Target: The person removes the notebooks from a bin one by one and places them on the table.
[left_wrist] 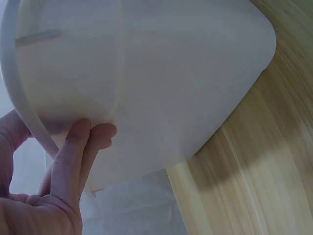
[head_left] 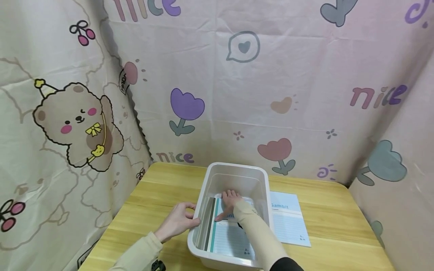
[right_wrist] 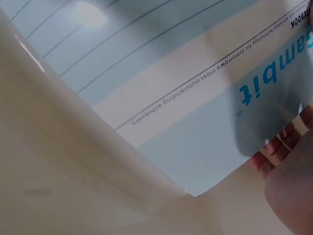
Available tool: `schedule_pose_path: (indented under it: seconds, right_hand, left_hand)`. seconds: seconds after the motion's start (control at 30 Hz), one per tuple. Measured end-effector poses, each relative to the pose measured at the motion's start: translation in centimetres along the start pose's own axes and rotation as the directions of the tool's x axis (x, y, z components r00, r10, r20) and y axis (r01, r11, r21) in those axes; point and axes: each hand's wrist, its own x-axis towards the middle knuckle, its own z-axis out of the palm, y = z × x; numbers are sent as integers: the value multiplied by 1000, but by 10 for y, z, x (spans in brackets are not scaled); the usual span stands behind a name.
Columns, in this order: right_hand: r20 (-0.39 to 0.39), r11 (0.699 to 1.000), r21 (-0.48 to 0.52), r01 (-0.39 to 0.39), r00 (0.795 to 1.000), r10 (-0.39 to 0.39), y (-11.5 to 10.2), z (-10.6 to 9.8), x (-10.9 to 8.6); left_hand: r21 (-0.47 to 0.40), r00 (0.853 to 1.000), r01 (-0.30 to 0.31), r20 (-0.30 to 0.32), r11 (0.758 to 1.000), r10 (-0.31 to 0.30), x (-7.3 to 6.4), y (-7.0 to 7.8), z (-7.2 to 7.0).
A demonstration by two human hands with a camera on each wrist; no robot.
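Observation:
A pale plastic bin stands on the wooden table. My left hand grips its left rim, thumb on the rim and fingers against the outer wall. Inside the bin lies a light-blue notebook with ruled lines and a teal strip along its left side. My right hand reaches into the bin and holds this notebook, thumb at the left side and fingers at the far edge. In the right wrist view the fingers bend at the notebook's edge, beside the word "Gambit"; their tips are partly hidden.
Another light-blue notebook lies on the table, right against the bin's right side. Dark and pale strips show along the bin's left inner side. A printed cloth hangs behind the table and along both sides.

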Motion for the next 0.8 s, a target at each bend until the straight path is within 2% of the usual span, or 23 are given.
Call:
schedule_pose_path:
  seconds: [0.23,0.6,0.8]
  right_hand:
    - [-73,996,-77,35,997,-40,6,12,7]
    - [-119,978,-206,32,991,-57,4,1,6]
    - [-143,957,-287,35,987,-79,2,1,7]
  left_hand:
    - [6,1000,12,-8,1000,-12,0,1,1]
    - [11,1000,18,-13,1000,-18,0,2,1]
    - [18,1000,23,-18,1000,-22,0,2,1]
